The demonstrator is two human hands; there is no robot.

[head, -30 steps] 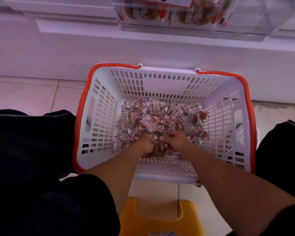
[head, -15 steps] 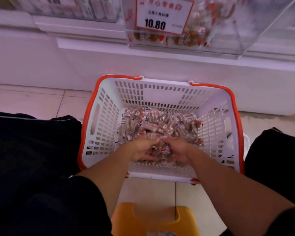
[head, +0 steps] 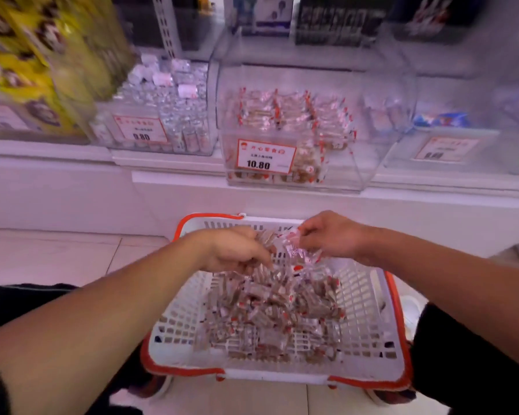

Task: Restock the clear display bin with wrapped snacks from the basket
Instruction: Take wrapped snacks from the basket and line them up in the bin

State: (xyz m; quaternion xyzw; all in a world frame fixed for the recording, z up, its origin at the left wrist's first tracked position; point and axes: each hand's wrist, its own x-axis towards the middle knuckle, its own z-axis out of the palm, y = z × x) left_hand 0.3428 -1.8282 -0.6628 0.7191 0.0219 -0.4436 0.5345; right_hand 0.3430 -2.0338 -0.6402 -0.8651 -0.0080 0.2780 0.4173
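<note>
A white basket with an orange rim (head: 369, 351) stands on the floor, its bottom covered with small wrapped snacks (head: 270, 310). Above its far side my left hand (head: 234, 250) and my right hand (head: 330, 235) together hold a bunch of wrapped snacks (head: 288, 245), fingers curled round them. The clear display bin (head: 336, 178) with a red and white price tag reading 10.80 (head: 265, 157) sits on the white shelf straight ahead, partly filled with the same red and white snacks.
Another clear bin of silvery sweets (head: 168, 115) stands to the left, more clear bins (head: 450, 145) to the right. Yellow packets (head: 36, 64) hang at far left. A white shelf ledge (head: 72, 157) runs across. My dark-clothed knees flank the basket.
Both hands have risen out of the snack pile with a handful between them. My view has tilted up, so the shelf and bins now show.
</note>
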